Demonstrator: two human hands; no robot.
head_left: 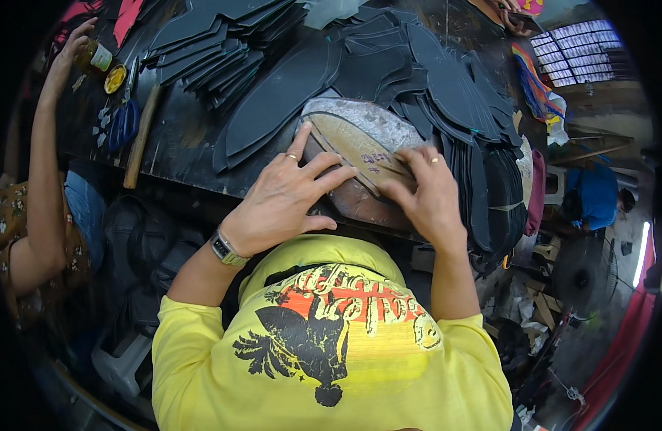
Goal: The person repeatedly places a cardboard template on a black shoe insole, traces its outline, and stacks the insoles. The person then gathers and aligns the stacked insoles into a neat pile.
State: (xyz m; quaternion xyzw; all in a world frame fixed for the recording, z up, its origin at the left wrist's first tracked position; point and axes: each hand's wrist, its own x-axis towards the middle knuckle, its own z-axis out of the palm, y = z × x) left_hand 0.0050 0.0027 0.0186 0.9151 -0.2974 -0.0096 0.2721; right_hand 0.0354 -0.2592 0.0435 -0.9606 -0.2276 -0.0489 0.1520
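A tan, leaf-shaped pattern piece (349, 138) with dark edges and handwritten marks lies tilted at the table's near edge. Under it is a worn grey slab (399, 123), brownish on its near side. My left hand (288, 187) is open, its spread fingertips pressing on the pattern's left end and near edge. At the right end my right hand (426, 183) has thumb and fingers drawn together against the pattern; whatever is between them, if anything, is hidden. Stacked black cut sheet pieces (281, 108) fan out just beyond the slab.
More black pieces (457, 86) are heaped on the right. To the left lie a wooden-handled hammer (141, 136), blue-handled scissors (124, 123), a small yellow dish (115, 79) and a jar (98, 57). Another person's arm (47, 129) reaches in at far left.
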